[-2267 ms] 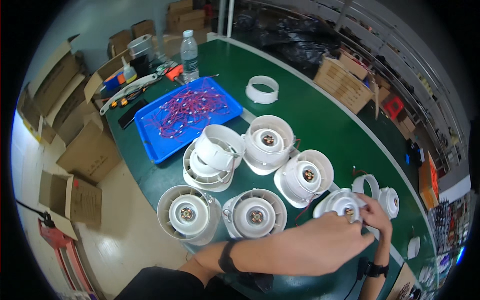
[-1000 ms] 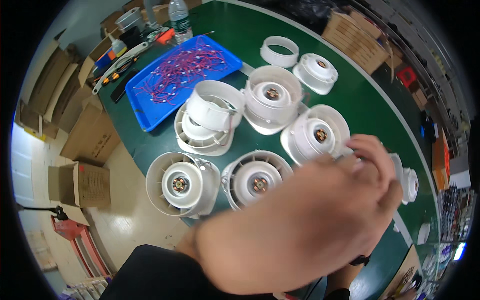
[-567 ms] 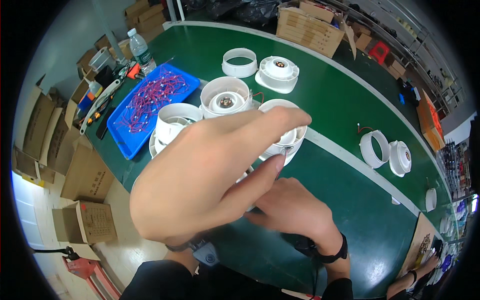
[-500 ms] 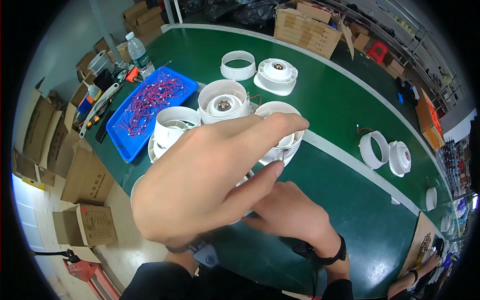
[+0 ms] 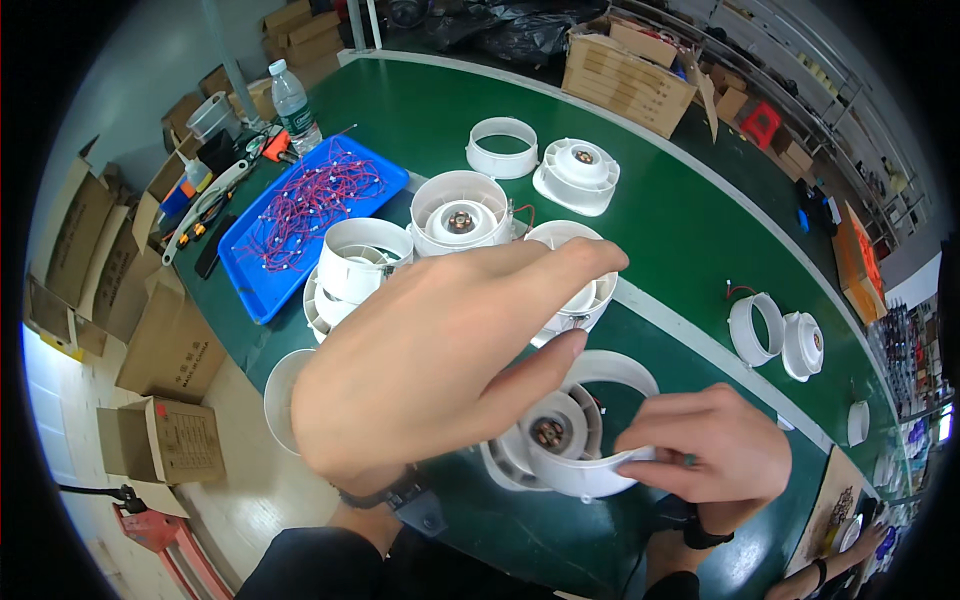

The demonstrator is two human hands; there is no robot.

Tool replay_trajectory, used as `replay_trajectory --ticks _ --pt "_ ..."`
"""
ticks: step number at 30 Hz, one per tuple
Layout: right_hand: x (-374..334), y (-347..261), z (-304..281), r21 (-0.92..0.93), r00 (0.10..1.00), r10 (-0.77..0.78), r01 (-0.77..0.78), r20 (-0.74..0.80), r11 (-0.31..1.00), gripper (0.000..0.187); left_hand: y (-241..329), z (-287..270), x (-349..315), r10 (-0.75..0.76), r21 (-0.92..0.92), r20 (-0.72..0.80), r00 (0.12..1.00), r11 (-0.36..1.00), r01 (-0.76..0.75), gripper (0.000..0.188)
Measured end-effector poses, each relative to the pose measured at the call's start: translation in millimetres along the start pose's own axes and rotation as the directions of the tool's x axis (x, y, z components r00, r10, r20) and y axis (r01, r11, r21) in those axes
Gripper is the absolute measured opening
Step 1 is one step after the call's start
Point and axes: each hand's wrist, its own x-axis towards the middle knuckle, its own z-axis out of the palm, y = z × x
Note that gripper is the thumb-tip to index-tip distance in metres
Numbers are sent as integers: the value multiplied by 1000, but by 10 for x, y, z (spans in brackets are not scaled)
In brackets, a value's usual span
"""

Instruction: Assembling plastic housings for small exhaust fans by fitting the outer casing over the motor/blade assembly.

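My right hand [image 5: 715, 445] pinches the rim of a white plastic ring [image 5: 590, 478] near the front of the table. This ring overlaps a white fan housing [image 5: 505, 468], whose round motor hub shows through it. Above and to the left hangs my left hand [image 5: 440, 350], fingers stretched forward and thumb apart, with nothing visible in it. It partly hides a fan housing with a wire [image 5: 590, 300] behind its fingertips. Beyond its knuckles are a white ring [image 5: 365, 262] resting on a housing and another ring around a motor hub [image 5: 460, 215].
A blue tray [image 5: 243, 285] of red wires lies at the left, near a plastic bottle [image 5: 292, 108] and hand tools. Farther back are a loose white ring [image 5: 501, 150] and a fan housing [image 5: 580, 175]. Another person's hand [image 5: 860, 545] shows at lower right.
My right hand has moved right, out from beside my left hand, and now grips the ring's rim. The ring and housing beneath have come into sight. My left hand keeps nearly the same pose.
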Motion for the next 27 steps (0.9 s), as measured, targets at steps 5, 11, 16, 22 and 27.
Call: replay_trajectory --ticks 5,11,16,22,27 --pt "-69 55 -25 -28 980 -27 22 -197 999 16 -79 41 4 19 -19 14 1000 1000 -19 46" --pt "-50 -18 52 -200 919 -31 -52 -392 979 24 -85 112 37 23 4 -21 1000 1000 -22 41" --pt "29 -8 25 -346 849 -220 47 -480 937 32 -85 65 4 -8 26 1 1000 1000 8 39" --pt "9 -6 39 -434 667 -288 -59 -687 899 29 -171 194 -1 111 73 -121 986 992 -103 24" --pt "36 -12 79 -409 552 -278 -127 -786 904 28 -148 243 12 109 56 -142 984 993 -102 20"
